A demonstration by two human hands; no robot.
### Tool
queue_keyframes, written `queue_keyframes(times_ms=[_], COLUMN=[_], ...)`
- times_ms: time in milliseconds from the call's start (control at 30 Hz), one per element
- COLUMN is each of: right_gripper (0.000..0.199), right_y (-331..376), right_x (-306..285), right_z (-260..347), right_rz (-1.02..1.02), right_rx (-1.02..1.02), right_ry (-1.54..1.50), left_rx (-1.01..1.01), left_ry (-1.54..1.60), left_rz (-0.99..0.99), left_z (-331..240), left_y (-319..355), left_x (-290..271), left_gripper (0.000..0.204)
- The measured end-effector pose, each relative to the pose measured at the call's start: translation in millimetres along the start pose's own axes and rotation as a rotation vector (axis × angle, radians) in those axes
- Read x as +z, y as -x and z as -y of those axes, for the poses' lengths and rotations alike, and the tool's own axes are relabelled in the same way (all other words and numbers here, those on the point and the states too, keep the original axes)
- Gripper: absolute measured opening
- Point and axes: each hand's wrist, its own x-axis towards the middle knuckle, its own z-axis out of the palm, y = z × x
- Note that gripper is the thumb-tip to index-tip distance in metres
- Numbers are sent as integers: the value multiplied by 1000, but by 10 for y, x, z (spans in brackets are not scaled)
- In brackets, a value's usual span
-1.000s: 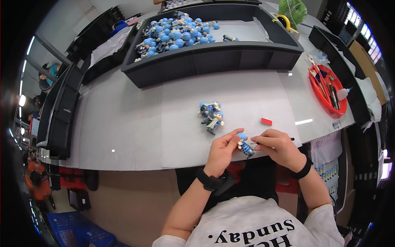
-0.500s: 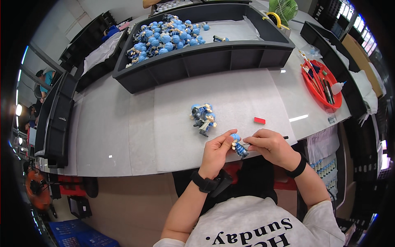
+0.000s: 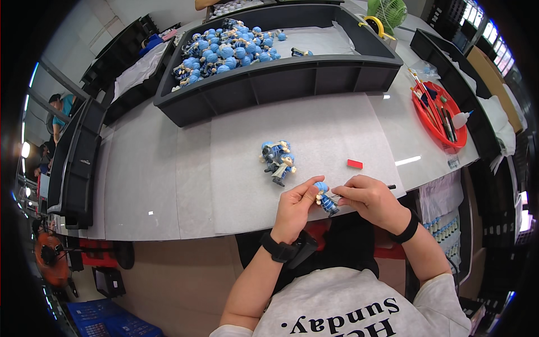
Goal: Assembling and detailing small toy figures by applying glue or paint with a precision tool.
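Note:
My left hand (image 3: 296, 208) grips a small toy figurine (image 3: 326, 200) with blue hair and a blue outfit, held tilted over the table's front edge. Close beside it, my right hand (image 3: 368, 199) pinches a slim pen-like tool (image 3: 391, 187). Its dark end sticks out past the knuckles and its thin tip points at the figurine; whether it is a brush or a pen I cannot tell. A few similar figurines (image 3: 277, 162) lie bunched on the white sheet (image 3: 241, 196) beyond my left hand. A small red block (image 3: 354, 164) lies beyond my right hand.
A large dark grey bin (image 3: 281, 80) across the table holds a heap of blue-haired figurines (image 3: 224, 52). At the right, a red oval tray (image 3: 462, 138) carries brushes, pens and a small white bottle (image 3: 460, 119). A green fan (image 3: 387, 12) stands behind; black crates (image 3: 73, 168) line the left.
My hands, the figurine and the tool stay almost in place, with only a slight shift of the right hand. In the left background, a person in teal has moved a little.

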Motion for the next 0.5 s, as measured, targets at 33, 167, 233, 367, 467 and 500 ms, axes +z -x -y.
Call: queue_keyframes(times_ms=[33,167,233,367,467,500], right_gripper=[22,21,20,20,20,19], right_y=[1,-3,-4,-1,-2,-6], right_x=[2,-5,1,5,6,0], right_z=[5,32,32,42,42,47], right_rz=[-8,-5,-12,-12,-17,-15], right_rx=[-5,-6,-13,-11,-11,-15], right_ry=[17,56,59,68,55,58], left_rx=[0,8,12,15,15,12], left_ry=[1,-1,-4,3,4,9], left_rz=[0,4,5,4,2,0], left_z=[-2,-5,-6,-3,-8,-11], left_y=[1,4,6,10,12,13], left_x=[1,-1,-2,-2,2,3], left_gripper=[33,33,33,33,32,32])
